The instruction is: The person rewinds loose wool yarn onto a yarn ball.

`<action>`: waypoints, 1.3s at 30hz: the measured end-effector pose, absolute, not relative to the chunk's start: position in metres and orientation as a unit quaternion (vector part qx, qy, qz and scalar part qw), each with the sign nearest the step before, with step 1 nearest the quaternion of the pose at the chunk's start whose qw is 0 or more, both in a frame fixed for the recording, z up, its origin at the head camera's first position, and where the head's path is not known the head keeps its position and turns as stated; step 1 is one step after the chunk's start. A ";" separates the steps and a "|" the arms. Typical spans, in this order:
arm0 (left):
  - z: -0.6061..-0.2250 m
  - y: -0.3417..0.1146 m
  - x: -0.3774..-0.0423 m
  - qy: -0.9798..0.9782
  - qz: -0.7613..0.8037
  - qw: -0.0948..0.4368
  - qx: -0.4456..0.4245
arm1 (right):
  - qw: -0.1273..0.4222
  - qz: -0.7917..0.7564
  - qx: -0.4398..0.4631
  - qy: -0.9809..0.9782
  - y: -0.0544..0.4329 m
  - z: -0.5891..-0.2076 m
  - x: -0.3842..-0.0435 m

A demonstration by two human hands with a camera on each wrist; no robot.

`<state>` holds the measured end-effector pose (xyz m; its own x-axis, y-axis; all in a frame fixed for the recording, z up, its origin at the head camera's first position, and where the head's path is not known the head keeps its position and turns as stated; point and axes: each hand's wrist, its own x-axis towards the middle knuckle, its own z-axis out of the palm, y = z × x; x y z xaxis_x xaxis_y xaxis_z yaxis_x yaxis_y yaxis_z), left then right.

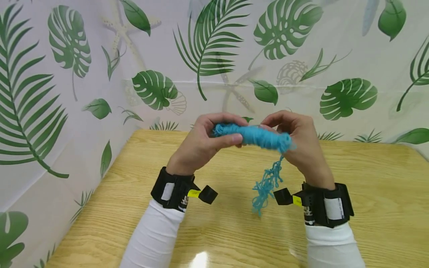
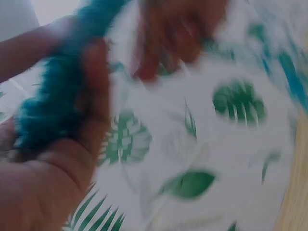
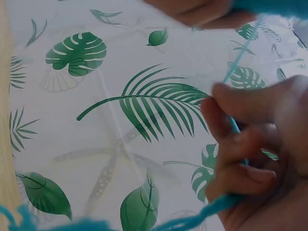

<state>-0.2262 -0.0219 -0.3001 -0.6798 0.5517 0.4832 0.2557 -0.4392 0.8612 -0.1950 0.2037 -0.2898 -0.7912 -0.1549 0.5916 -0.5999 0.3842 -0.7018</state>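
A long bundle of turquoise yarn (image 1: 259, 137) is gripped at its left part by my left hand (image 1: 204, 139), thumb in front and fingers behind. My right hand (image 1: 303, 143) is beside the bundle's right end. In the right wrist view, the right hand (image 3: 260, 149) pinches a single yarn strand (image 3: 236, 67) between thumb and forefinger; the strand runs taut up toward the bundle. More yarn passes through its curled fingers. A loose, tangled tail of yarn (image 1: 266, 186) hangs below. The left wrist view is blurred, with the bundle (image 2: 53, 101) lying across the left palm.
A wooden table (image 1: 231, 234) lies beneath both hands. Behind it and to the left hangs a white cloth (image 1: 234, 100) printed with green leaves. Each wrist wears a black strap, the left strap (image 1: 172, 190) and the right strap (image 1: 330, 204), with a small camera sticking inward.
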 end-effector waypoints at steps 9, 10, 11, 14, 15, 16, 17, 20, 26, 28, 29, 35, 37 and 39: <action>-0.306 -0.021 -0.232 0.718 0.631 -0.001 0.294 | 0.206 0.534 0.278 -0.771 0.198 -0.286 -0.190; -0.305 -0.024 -0.231 0.712 0.619 0.029 0.331 | 0.214 0.541 0.256 -0.772 0.200 -0.287 -0.191; -0.303 -0.027 -0.230 0.688 0.626 0.061 0.363 | 0.211 0.547 0.237 -0.775 0.202 -0.288 -0.191; -0.301 -0.029 -0.228 0.560 0.707 0.128 0.412 | 0.158 0.542 0.232 -0.792 0.207 -0.290 -0.194; -0.300 -0.029 -0.227 0.522 0.739 0.129 0.405 | 0.135 0.532 0.244 -0.799 0.206 -0.290 -0.194; -0.300 -0.027 -0.227 0.496 0.769 0.115 0.386 | 0.113 0.526 0.261 -0.802 0.205 -0.290 -0.193; -0.301 -0.025 -0.227 0.494 0.786 0.082 0.362 | 0.097 0.522 0.280 -0.800 0.203 -0.289 -0.192; -0.303 -0.020 -0.228 0.620 0.734 -0.024 0.277 | 0.110 0.520 0.314 -0.787 0.198 -0.285 -0.188; -0.301 -0.030 -0.228 0.736 0.602 0.049 0.305 | 0.223 0.549 0.233 -0.771 0.201 -0.285 -0.187; -0.298 -0.034 -0.227 0.632 0.691 0.105 0.335 | 0.223 0.544 0.207 -0.782 0.204 -0.287 -0.189; -0.297 -0.035 -0.226 0.567 0.740 0.122 0.341 | 0.214 0.538 0.205 -0.789 0.205 -0.288 -0.190; -0.300 -0.026 -0.230 0.448 0.852 0.007 0.273 | 0.163 0.489 0.297 -0.804 0.196 -0.283 -0.184; -0.304 -0.023 -0.232 0.590 0.768 -0.062 0.240 | 0.182 0.495 0.309 -0.792 0.193 -0.279 -0.180; -0.307 -0.024 -0.234 0.720 0.652 -0.099 0.217 | 0.214 0.508 0.294 -0.781 0.193 -0.278 -0.178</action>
<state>-0.2337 -0.0242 -0.3067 -0.8865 0.1834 0.4248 0.4409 0.0561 0.8958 -0.1782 0.1930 -0.2782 -0.7352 -0.2417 0.6333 -0.6770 0.3103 -0.6674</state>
